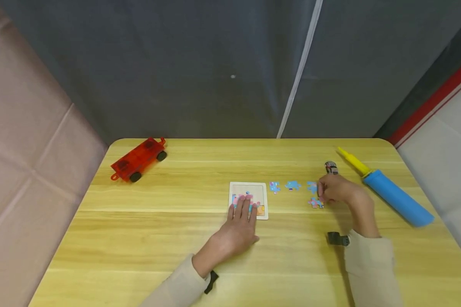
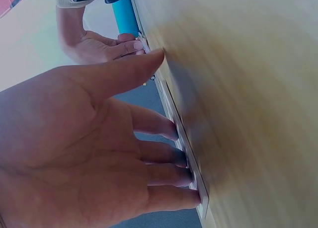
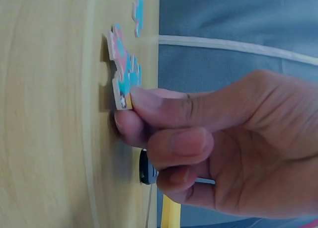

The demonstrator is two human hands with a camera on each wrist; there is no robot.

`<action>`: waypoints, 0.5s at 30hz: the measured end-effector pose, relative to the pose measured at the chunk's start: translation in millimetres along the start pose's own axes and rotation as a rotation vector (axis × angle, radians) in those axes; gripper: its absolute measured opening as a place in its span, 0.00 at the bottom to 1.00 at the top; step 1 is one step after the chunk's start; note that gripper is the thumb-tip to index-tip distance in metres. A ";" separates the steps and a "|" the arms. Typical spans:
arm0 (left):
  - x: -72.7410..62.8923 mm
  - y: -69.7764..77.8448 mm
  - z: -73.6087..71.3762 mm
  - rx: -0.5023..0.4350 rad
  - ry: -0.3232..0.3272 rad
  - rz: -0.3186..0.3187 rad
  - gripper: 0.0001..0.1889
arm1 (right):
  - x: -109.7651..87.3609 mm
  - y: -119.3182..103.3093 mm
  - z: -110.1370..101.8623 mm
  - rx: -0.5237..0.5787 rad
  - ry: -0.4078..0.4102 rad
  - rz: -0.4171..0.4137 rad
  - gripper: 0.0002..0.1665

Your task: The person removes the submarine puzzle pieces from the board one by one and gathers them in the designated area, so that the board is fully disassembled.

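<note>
Tray [image 1: 255, 189], mid-tabletop [image 1: 138, 247]: part nearest the near edge covered by left hand [image 1: 235, 236]; print too small to read. Toward right edge, right hand [image 1: 339, 190] hides part of pinched piece [image 3: 122, 92]; its outline merges with neighbours. Tabletop's near edge, both sleeves [image 1: 372, 268] cut off. Wood grain blurred in left wrist view.

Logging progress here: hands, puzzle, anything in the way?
Left hand on puzzle tray, partly filled. Right hand pinches puzzle piece. Loose pieces between right hand and tray.
</note>
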State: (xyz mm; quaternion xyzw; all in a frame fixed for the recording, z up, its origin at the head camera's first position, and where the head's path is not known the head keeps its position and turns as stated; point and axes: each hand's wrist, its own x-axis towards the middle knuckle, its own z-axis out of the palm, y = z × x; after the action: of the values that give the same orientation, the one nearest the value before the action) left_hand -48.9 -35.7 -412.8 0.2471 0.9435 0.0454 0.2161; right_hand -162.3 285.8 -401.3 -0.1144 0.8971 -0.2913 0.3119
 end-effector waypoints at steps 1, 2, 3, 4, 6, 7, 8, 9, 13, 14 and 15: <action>-0.3 0.2 -0.2 -0.003 0.001 0.000 0.43 | 0.1 -1.5 0.8 -0.013 0.008 0.008 0.12; -0.4 0.3 -0.2 -0.004 0.003 -0.001 0.44 | -0.1 -3.2 1.7 -0.019 0.016 0.014 0.13; -0.4 0.2 0.3 -0.007 0.005 -0.001 0.44 | -0.1 -4.5 2.5 -0.027 0.022 0.019 0.13; -0.6 0.1 0.2 -0.010 0.007 0.001 0.44 | -0.1 -6.0 3.4 -0.039 0.029 0.025 0.14; 0.3 -1.2 3.5 -0.030 0.020 0.009 0.43 | 0.5 -7.8 5.3 -0.071 0.043 0.034 0.14; 0.4 -1.4 4.1 -0.031 0.022 0.010 0.43 | 0.7 -8.9 6.2 -0.085 0.049 0.037 0.14; 0.9 -1.7 4.7 -0.030 0.023 0.010 0.43 | 0.7 -9.7 7.0 -0.098 0.057 0.044 0.15; 1.5 -1.8 5.2 -0.020 0.023 0.010 0.43 | 0.7 -10.4 7.7 -0.112 0.062 0.050 0.15; 4.3 -2.4 6.7 0.019 0.019 0.000 0.44 | 5.8 -6.2 8.9 -0.144 0.066 0.063 0.19; 6.9 -4.3 10.7 0.010 0.024 0.003 0.45 | 8.1 -3.0 8.8 -0.144 0.060 0.060 0.20; 9.1 -5.8 14.3 0.001 0.029 0.006 0.45 | 11.5 1.5 8.6 -0.153 0.056 0.068 0.21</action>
State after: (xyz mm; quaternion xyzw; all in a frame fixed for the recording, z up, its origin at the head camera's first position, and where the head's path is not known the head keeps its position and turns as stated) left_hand -52.4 -36.7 -430.3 0.2494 0.9458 0.0492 0.2022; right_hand -165.9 278.7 -413.3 -0.0992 0.9284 -0.2144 0.2868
